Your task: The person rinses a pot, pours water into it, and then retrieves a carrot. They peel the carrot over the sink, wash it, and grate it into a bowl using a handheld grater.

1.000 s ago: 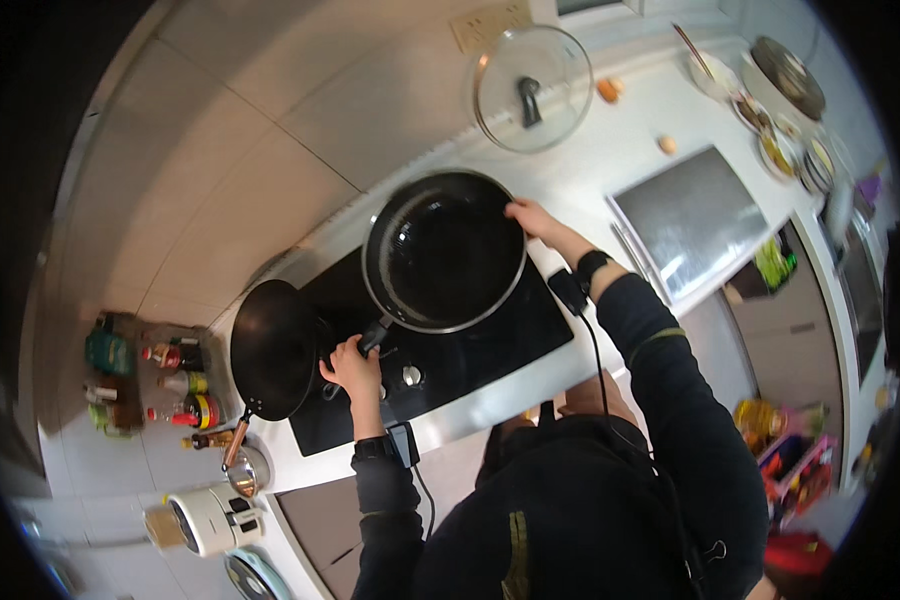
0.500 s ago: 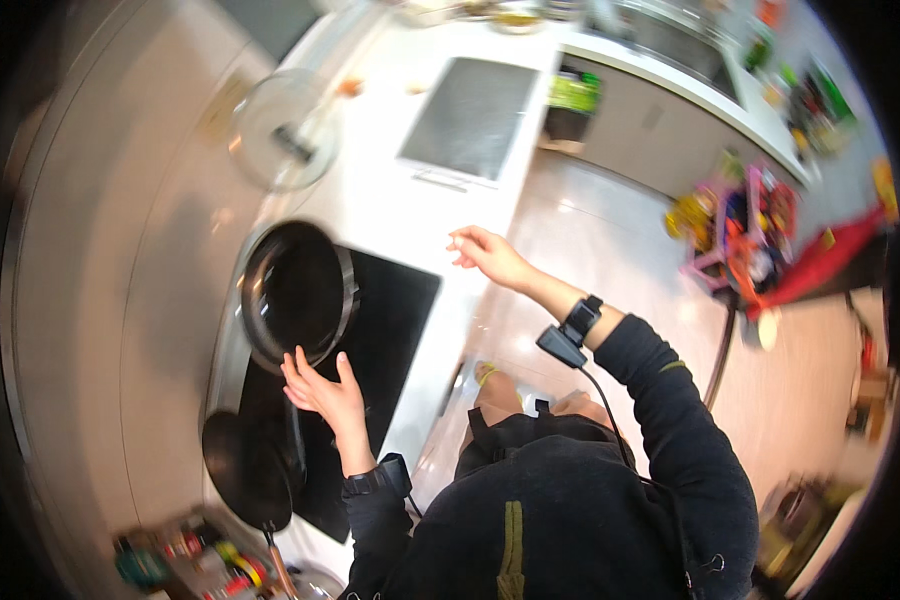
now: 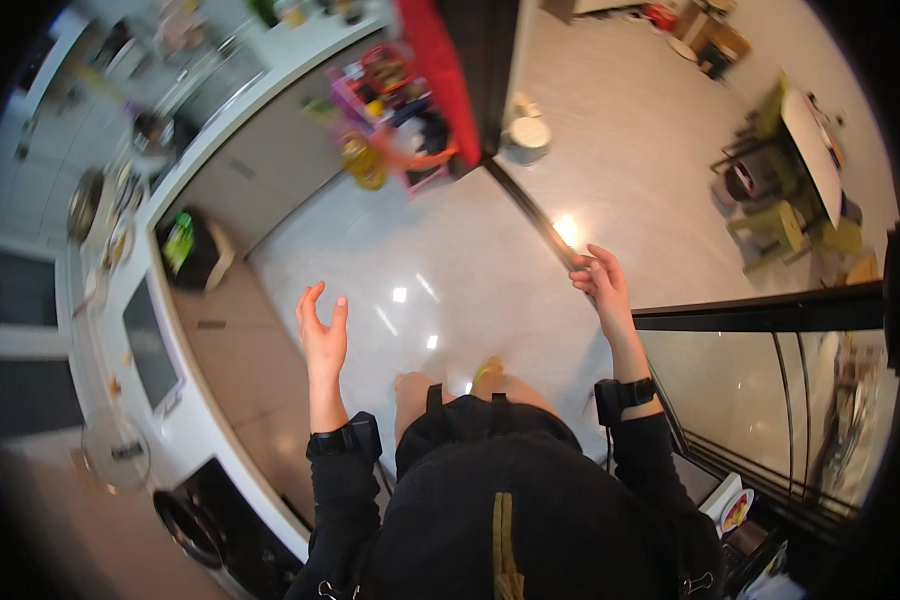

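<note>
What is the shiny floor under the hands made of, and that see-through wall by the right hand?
The floor looks like polished pale tile or stone: lamps reflect off it as bright spots. The see-through panel beside the right hand looks like glass in a dark, probably metal, frame. The left hand is open and holds nothing.

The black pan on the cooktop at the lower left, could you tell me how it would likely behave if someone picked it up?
The black pan looks wide and shallow, so it would probably sit flat rather than tip or roll. It seems rigid. It may feel fairly heavy and pull away from a handle grip. Neither the left hand nor the right hand touches it.
</note>
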Demonstrator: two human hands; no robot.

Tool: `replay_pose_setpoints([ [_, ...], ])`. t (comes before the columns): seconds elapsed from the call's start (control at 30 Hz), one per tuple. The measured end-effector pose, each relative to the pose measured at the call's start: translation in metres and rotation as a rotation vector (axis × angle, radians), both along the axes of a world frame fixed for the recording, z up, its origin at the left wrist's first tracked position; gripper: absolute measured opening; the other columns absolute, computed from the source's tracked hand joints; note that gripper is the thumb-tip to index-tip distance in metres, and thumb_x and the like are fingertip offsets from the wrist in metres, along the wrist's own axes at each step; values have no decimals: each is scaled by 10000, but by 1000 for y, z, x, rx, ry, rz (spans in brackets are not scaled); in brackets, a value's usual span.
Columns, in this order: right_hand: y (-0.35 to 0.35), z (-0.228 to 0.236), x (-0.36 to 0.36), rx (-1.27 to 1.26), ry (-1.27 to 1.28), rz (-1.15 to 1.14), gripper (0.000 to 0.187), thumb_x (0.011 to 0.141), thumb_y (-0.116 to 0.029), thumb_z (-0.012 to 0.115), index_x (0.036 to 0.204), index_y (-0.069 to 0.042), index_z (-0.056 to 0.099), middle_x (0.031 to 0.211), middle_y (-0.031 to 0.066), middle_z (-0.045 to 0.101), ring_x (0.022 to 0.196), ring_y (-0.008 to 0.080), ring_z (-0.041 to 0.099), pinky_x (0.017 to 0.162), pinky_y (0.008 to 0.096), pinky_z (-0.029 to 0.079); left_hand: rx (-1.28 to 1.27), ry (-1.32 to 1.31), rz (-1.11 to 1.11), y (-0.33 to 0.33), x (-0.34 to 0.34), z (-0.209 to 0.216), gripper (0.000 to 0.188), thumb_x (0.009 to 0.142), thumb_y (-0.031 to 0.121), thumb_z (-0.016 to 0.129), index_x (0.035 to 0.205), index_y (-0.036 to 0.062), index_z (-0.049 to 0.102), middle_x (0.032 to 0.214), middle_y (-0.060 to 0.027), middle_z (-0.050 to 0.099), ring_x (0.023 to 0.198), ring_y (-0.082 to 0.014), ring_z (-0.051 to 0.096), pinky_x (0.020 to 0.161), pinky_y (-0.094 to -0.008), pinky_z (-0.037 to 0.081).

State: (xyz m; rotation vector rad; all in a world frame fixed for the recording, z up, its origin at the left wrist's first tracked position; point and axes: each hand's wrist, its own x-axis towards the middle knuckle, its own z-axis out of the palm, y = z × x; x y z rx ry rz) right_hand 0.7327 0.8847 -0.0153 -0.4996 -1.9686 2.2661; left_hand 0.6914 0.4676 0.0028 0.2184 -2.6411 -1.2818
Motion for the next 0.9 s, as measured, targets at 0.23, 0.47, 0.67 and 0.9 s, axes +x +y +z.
replay_pose_setpoints([
  [0.23, 202, -35, 3, -57, 121, -572, 316, 950, -138, 416, 1253, -49, 418, 1087, 131, 571, 823, 137, 596, 752, 270, 487, -200, 26, -423, 213, -133, -31, 361, 868, 221, 591, 1163, 27, 517, 1224, -171, 489, 1181, -281, 454, 974, -388, 361],
  [0.47, 365, -28, -34, -16, 137, -910, 264, 944, -148, 435, 1168, -16, 483, 1030, 125, 606, 784, 136, 605, 718, 267, 503, 494, -191, -648, 449, -282, -30, 482, 964, 309, 439, 541, 81, 401, 465, 26, 397, 389, -41, 314, 395, -216, 235],
  [0.67, 486, -3, -46, 37, 177, -1216, 182, 952, -162, 407, 1005, -29, 519, 946, 116, 631, 742, 148, 609, 696, 283, 505, 298, -370, -1174, 718, -354, -14, 440, 943, 260, 470, 574, 23, 502, 495, 28, 392, 495, -57, 347, 454, -246, 275],
  [0.9, 611, -39, -3, -43, 282, -1762, 197, 962, -216, 373, 973, -62, 494, 901, 105, 624, 709, 153, 593, 660, 291, 492, 288, -241, -1697, 1019, -305, -6, 278, 931, 207, 490, 786, 14, 627, 535, 39, 417, 506, -44, 342, 459, -235, 267],
])
